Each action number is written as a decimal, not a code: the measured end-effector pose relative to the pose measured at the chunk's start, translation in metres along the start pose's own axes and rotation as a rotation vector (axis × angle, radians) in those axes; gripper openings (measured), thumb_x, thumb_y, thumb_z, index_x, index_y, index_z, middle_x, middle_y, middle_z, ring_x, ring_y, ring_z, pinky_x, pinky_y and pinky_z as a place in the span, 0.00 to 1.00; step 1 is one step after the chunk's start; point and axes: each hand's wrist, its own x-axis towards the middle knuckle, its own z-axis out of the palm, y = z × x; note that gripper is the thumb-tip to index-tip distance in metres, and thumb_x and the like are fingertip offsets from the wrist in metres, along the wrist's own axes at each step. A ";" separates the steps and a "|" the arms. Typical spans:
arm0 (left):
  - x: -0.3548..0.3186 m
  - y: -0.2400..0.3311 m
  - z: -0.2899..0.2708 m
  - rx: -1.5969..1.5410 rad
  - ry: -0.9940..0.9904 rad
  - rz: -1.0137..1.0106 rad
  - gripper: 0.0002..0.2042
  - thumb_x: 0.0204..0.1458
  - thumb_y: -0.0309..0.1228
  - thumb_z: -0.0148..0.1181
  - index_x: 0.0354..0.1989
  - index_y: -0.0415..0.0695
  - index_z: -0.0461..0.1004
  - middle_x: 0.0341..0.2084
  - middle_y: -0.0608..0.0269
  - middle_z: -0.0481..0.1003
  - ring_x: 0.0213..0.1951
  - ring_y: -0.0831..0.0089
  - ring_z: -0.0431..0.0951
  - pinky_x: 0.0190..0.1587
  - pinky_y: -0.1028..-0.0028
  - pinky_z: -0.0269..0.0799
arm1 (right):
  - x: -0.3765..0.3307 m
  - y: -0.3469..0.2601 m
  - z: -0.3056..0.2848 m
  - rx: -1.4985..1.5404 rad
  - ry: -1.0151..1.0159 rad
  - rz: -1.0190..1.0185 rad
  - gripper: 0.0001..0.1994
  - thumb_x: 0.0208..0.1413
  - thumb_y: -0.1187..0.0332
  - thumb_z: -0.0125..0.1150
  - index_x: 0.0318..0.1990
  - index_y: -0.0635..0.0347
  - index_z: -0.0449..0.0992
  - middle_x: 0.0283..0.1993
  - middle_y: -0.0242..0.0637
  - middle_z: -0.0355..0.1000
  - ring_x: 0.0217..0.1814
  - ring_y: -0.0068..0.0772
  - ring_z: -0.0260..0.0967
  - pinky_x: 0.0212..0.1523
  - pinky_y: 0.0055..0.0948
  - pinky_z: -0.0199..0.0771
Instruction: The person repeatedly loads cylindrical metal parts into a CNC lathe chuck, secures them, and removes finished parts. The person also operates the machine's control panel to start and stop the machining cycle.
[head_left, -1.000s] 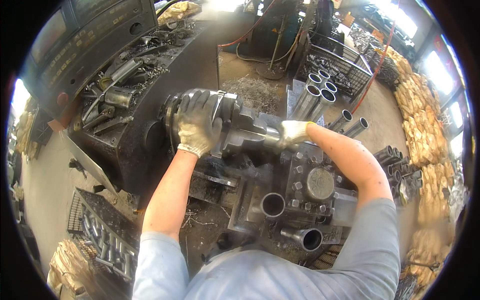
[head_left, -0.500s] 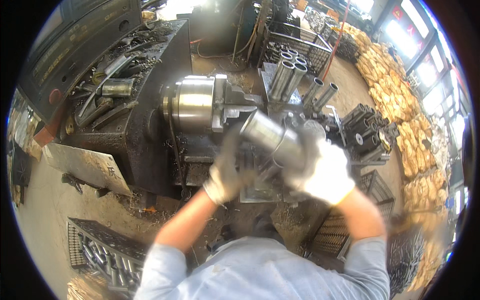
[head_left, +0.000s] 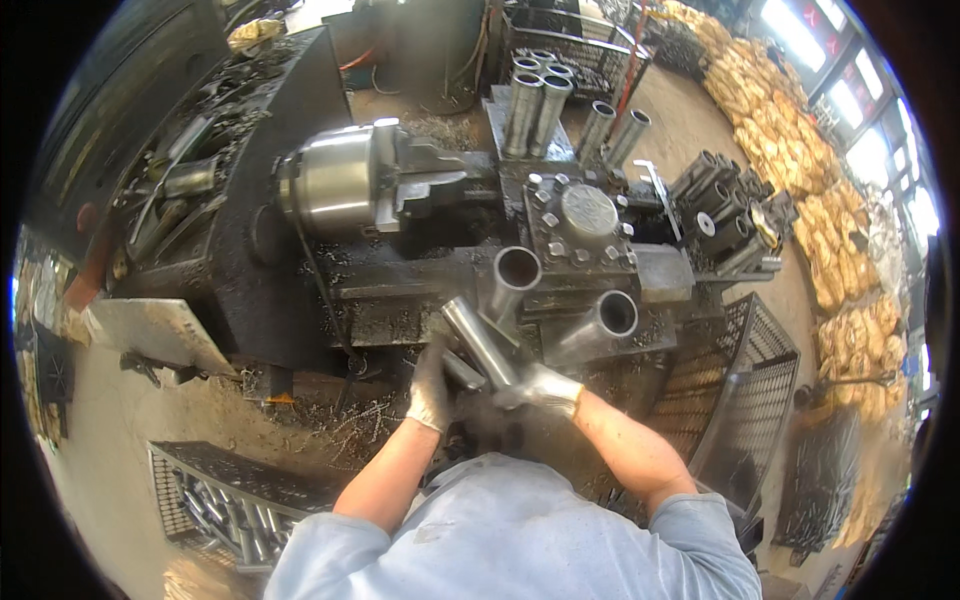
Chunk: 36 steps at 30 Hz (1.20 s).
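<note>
My right hand point(head_left: 545, 388), in a pale work glove, is closed round the near end of a shiny steel tube point(head_left: 476, 338), which slants up and to the left. My gloved left hand point(head_left: 430, 388) is beside a second steel cylinder point(head_left: 462, 371), partly hidden beneath the first tube. The left fingers are dark and smeared, so their grip cannot be made out. Just beyond my hands, two wider steel tubes stand with their mouths up: one tube point(head_left: 514, 284) ahead and another tube point(head_left: 603, 325) to the right, on the lathe's front.
The lathe chuck point(head_left: 345, 180) is left of the bolted tool post point(head_left: 588, 212). Upright tubes point(head_left: 538, 105) stand behind, with more tubes point(head_left: 725, 205) heaped at right. Mesh crates flank me: a crate of metal pieces point(head_left: 230, 505) at left and a crate point(head_left: 735, 370) at right.
The wide tube is out of my right hand. Both hands have come down nearer my body, with a narrower tube in the right. Two wide tubes now stand at the lathe's front.
</note>
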 end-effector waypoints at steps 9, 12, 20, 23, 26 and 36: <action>-0.060 0.010 0.022 0.371 -0.047 0.073 0.38 0.68 0.66 0.49 0.69 0.43 0.67 0.43 0.59 0.82 0.42 0.61 0.87 0.41 0.61 0.87 | -0.118 -0.055 -0.044 -0.559 0.126 -0.275 0.39 0.36 0.59 0.82 0.61 0.61 0.80 0.56 0.50 0.82 0.57 0.48 0.82 0.62 0.43 0.81; -0.054 0.000 0.051 0.404 -0.158 -0.209 0.40 0.68 0.68 0.47 0.68 0.41 0.67 0.44 0.57 0.83 0.41 0.62 0.87 0.40 0.60 0.88 | -0.151 -0.065 -0.089 -0.123 0.358 -0.451 0.41 0.38 0.69 0.82 0.66 0.63 0.76 0.59 0.46 0.81 0.58 0.40 0.82 0.63 0.37 0.81; 0.011 -0.025 0.039 0.191 -0.446 -0.799 0.31 0.63 0.41 0.64 0.71 0.38 0.68 0.51 0.43 0.82 0.45 0.50 0.86 0.50 0.54 0.85 | -0.092 -0.057 -0.099 -0.046 0.457 -0.477 0.29 0.42 0.69 0.82 0.55 0.62 0.81 0.48 0.38 0.83 0.47 0.30 0.81 0.53 0.32 0.82; -0.021 -0.001 0.010 0.482 -0.408 -0.625 0.37 0.56 0.50 0.73 0.68 0.37 0.72 0.48 0.47 0.82 0.43 0.57 0.86 0.50 0.57 0.84 | -0.076 -0.063 -0.087 -0.324 0.580 -0.505 0.21 0.47 0.64 0.80 0.48 0.60 0.82 0.40 0.42 0.84 0.40 0.36 0.83 0.47 0.36 0.85; -0.055 0.038 -0.012 0.628 -0.401 -0.434 0.46 0.49 0.56 0.79 0.70 0.37 0.69 0.51 0.55 0.80 0.48 0.67 0.82 0.53 0.65 0.80 | -0.085 -0.069 -0.075 -0.686 0.609 -0.367 0.22 0.49 0.59 0.80 0.48 0.58 0.82 0.40 0.49 0.84 0.41 0.46 0.86 0.44 0.40 0.86; -0.030 0.066 -0.059 -0.300 -0.190 -0.131 0.39 0.66 0.70 0.44 0.54 0.41 0.80 0.42 0.48 0.84 0.38 0.51 0.86 0.35 0.50 0.88 | 0.024 -0.051 0.023 -1.443 0.508 -0.616 0.18 0.55 0.59 0.69 0.51 0.54 0.75 0.36 0.44 0.74 0.35 0.49 0.82 0.34 0.54 0.83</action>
